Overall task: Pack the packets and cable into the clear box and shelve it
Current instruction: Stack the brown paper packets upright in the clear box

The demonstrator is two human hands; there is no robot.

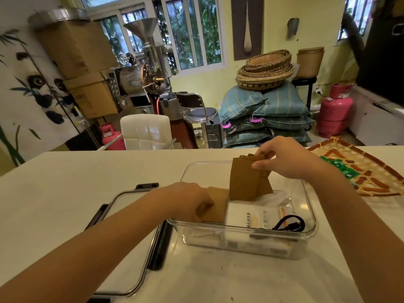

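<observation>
Pinching upright brown packets, right hand; left hand grips another in clear box.

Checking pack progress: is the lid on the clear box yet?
No, the lid lies flat on the table left of the clear box, which is open at the top with both hands working inside it.

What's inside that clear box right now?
In the clear box: brown packets, a white packet and a black cable. Whatever lies beneath them is hidden.
</observation>
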